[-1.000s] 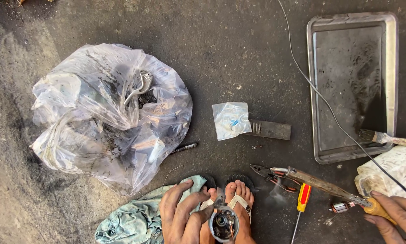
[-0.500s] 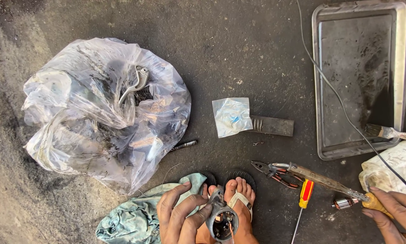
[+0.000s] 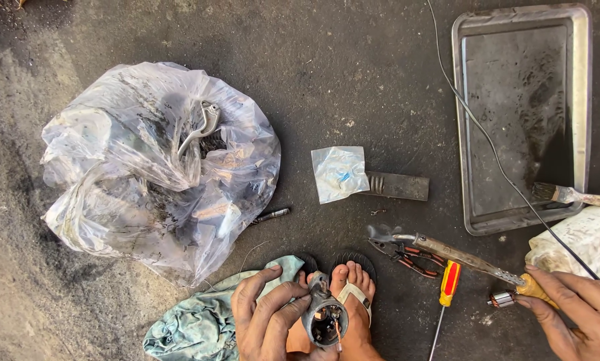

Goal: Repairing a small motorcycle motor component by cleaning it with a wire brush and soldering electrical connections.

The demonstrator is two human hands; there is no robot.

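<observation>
My left hand (image 3: 263, 317) grips a small round metal part (image 3: 323, 317) with wires inside, held against my sandalled foot (image 3: 353, 301) at the bottom centre. My right hand (image 3: 574, 307) at the bottom right holds the wooden handle of a soldering iron (image 3: 460, 257), whose long shaft points left and rests over a pair of red-handled pliers (image 3: 407, 254). A thin black cable (image 3: 487, 144) runs from the iron up across the ground. A red and yellow screwdriver (image 3: 447, 291) lies just below the shaft.
A large clear plastic bag (image 3: 153, 167) of dirty metal parts lies at left. A greenish rag (image 3: 200, 327) sits beside my left hand. A small plastic packet (image 3: 339, 172) and dark flat bar (image 3: 397, 186) lie mid-ground. A metal tray (image 3: 584, 100) with a paintbrush (image 3: 570, 195) is at right.
The view has shifted slightly. My left hand has settled more firmly around the metal part; my right hand still holds the soldering iron in about the same place.
</observation>
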